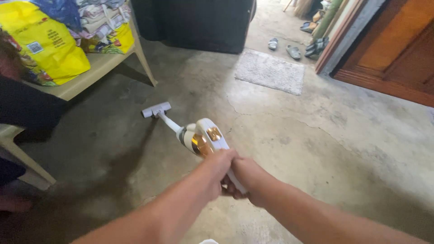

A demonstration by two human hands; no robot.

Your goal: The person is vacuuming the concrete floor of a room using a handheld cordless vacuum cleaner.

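Inside both hands' fingers point(226, 180) sits the vacuum handle point(235, 178).

Daylight pours in from the far right, floor point(316, 131) pale there, dim near left under the table point(90, 72). Arms motion-blurred, soft shadows, edges bending wide-angle.

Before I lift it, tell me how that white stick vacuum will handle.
The stick vacuum probably feels top-heavy: its bulky motor body sits near the left hand and right hand. The thin wand looks rigid, so it should not flex. The flat floor head likely glides on the concrete floor but may catch at cracks.
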